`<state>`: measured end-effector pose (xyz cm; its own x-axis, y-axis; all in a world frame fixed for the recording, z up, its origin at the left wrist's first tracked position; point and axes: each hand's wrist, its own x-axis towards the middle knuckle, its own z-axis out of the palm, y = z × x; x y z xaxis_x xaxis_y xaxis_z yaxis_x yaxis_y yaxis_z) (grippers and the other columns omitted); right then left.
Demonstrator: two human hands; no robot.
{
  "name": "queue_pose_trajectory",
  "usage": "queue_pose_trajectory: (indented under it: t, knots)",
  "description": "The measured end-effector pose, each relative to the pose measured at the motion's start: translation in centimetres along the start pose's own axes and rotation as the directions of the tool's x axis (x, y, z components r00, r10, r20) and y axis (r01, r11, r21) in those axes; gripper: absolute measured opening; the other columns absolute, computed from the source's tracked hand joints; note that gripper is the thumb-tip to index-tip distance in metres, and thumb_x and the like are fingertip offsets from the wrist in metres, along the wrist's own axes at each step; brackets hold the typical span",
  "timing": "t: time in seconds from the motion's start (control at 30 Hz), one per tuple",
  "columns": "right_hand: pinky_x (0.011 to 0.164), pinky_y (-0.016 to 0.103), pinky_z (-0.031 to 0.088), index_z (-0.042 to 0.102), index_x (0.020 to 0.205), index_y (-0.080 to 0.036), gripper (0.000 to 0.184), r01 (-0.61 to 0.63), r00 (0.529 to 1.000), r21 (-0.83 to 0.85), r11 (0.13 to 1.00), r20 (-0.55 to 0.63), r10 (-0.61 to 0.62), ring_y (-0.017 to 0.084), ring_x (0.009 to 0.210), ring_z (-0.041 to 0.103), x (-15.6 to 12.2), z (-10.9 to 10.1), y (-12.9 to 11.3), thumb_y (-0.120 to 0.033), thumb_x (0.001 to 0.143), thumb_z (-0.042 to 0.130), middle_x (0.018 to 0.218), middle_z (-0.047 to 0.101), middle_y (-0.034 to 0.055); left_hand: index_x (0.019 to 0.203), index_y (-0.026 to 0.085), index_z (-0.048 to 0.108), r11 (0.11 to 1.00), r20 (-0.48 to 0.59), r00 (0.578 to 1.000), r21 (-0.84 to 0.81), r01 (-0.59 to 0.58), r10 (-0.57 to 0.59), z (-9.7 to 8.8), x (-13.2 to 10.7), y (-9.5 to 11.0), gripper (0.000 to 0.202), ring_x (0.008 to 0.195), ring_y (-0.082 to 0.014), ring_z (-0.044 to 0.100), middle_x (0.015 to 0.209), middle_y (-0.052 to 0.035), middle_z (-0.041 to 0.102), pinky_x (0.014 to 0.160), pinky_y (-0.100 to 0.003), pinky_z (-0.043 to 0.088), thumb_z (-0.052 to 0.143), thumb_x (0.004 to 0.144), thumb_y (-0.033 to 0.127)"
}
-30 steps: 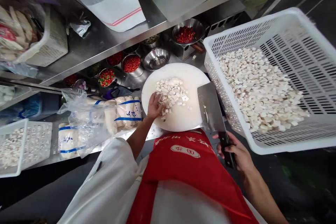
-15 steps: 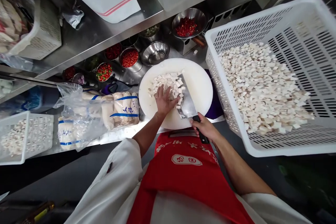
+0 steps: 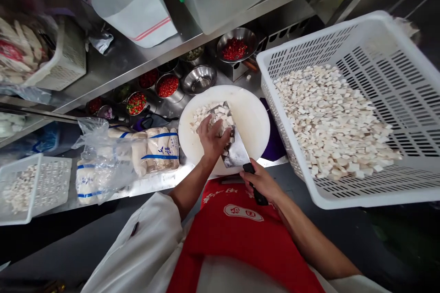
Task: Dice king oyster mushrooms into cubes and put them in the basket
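Note:
My right hand (image 3: 261, 180) is closed round the black handle of a cleaver (image 3: 238, 149), its wide blade lying low over the round white cutting board (image 3: 255, 116). Some white cubes of diced mushroom (image 3: 202, 113) rest on the blade and others spread across the board to its left. Over this heap is my left hand (image 3: 212, 138), fingers apart and slightly curved, touching the cubes beside the blade. The palm hides part of the pile. To the left of the board lie clear bags of whole pale mushrooms (image 3: 160, 149) with blue stripes.
On the right stands a big white slotted basket (image 3: 311, 190) holding many diced pieces. Behind the board are metal bowls, including an almost bare one (image 3: 199, 79) and one of red chillies (image 3: 235, 48). A steel shelf (image 3: 151, 59) overhangs the back. Another white basket (image 3: 55, 178) stands far left.
The cleaver has slid left under some of the cubes, and its blade is now partly covered. My left hand's fingers have curled in more. The whole view has shifted slightly.

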<state>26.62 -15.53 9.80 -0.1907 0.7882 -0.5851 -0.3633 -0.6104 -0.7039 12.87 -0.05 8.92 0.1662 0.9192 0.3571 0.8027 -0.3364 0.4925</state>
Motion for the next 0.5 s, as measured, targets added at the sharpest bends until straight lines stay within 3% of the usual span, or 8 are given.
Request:
queue_pose_trajectory:
  t: [0.1,0.17,0.27,0.33,0.4,0.5]
  knots:
    - [0.038,0.024,0.041,0.046,0.096,-0.025,0.025,0.082,0.994,-0.052,0.995,-0.067,-0.086,0.01,0.038,0.044,-2.6,-1.2,-2.1,-0.038,0.082,0.063,0.054,0.051,-0.0107,0.114,0.027,0.066,0.992,0.002,0.995,-0.08,-0.095,0.096,-0.8,2.4,4.1,0.037,0.138,-0.0318,0.039,0.143,-0.0082,0.047,0.115,-0.052,0.035,0.062,0.087,0.052]
    - [0.041,0.024,0.042,0.047,0.102,-0.025,0.028,0.129,0.978,-0.106,0.986,-0.149,-0.144,0.011,0.039,0.046,-4.5,-2.5,-3.4,-0.039,0.084,0.064,0.052,0.051,-0.0103,0.119,0.028,0.064,0.972,0.033,0.984,-0.168,-0.167,0.175,-0.4,4.1,7.6,0.04,0.143,-0.0333,0.031,0.147,-0.0061,0.042,0.117,-0.055,0.031,0.059,0.089,0.054]
    - [0.042,0.025,0.043,0.046,0.099,-0.025,0.03,0.178,0.922,-0.126,0.976,-0.325,-0.211,0.012,0.04,0.048,-7.3,-4.8,-5.4,-0.039,0.081,0.066,0.05,0.051,-0.0097,0.127,0.03,0.058,0.912,0.089,0.948,-0.312,-0.265,0.306,1.8,6.3,13.4,0.045,0.148,-0.0354,0.019,0.153,-0.0028,0.035,0.118,-0.062,0.028,0.05,0.092,0.058]
    - [0.04,0.026,0.042,0.045,0.092,-0.025,0.03,0.197,0.853,-0.119,0.973,-0.468,-0.23,0.013,0.039,0.048,-8.5,-6.3,-6.9,-0.037,0.077,0.069,0.049,0.051,-0.0086,0.131,0.029,0.055,0.87,0.137,0.914,-0.387,-0.306,0.383,3.9,6.8,17.2,0.052,0.149,-0.0371,0.014,0.155,-0.003,0.031,0.119,-0.065,0.023,0.046,0.092,0.062]
    - [0.037,0.026,0.039,0.044,0.086,-0.026,0.03,0.196,0.772,-0.107,0.975,-0.596,-0.221,0.014,0.037,0.047,-8.9,-7.6,-8.3,-0.031,0.072,0.069,0.047,0.051,-0.0072,0.135,0.028,0.052,0.83,0.221,0.85,-0.43,-0.356,0.479,6.1,6.5,20.4,0.06,0.15,-0.0393,0.01,0.158,-0.0044,0.027,0.12,-0.066,0.018,0.05,0.089,0.066]
    - [0.036,0.028,0.039,0.045,0.082,-0.026,0.027,0.22,0.696,-0.05,0.974,-0.692,-0.192,0.014,0.039,0.047,-8.9,-9.1,-9.8,-0.026,0.067,0.067,0.052,0.051,-0.0045,0.141,0.033,0.047,0.735,0.39,0.642,-0.511,-0.445,0.66,9.9,4.9,23.7,0.066,0.15,-0.0394,0.007,0.162,-0.0032,0.021,0.119,-0.069,0.012,0.05,0.086,0.07]
